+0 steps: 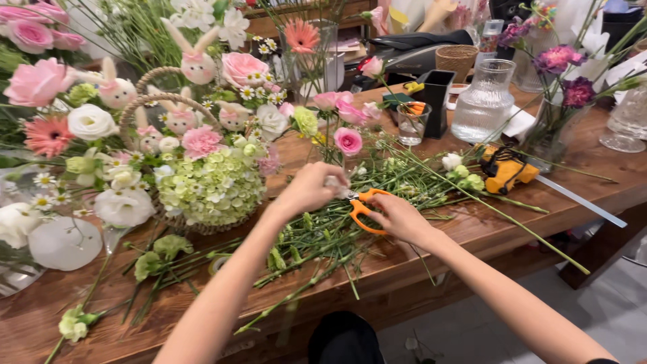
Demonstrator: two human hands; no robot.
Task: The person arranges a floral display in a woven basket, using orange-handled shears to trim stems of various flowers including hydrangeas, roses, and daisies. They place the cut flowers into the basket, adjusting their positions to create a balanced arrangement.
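Gripping orange scissors (364, 209) w/ right hand (399, 217), left hand (310, 189) fisted round stem.

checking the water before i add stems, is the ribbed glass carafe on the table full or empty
Partly full. The clear ribbed glass carafe stands upright on the wooden table, and a water line shows below its neck; the exact level is hard to tell.

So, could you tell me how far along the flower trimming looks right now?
Done: a full basket arrangement stands at the left. In hand: the right hand works orange scissors at a stem pinched by the left hand. Left: a pile of loose stems lies across the wooden table.
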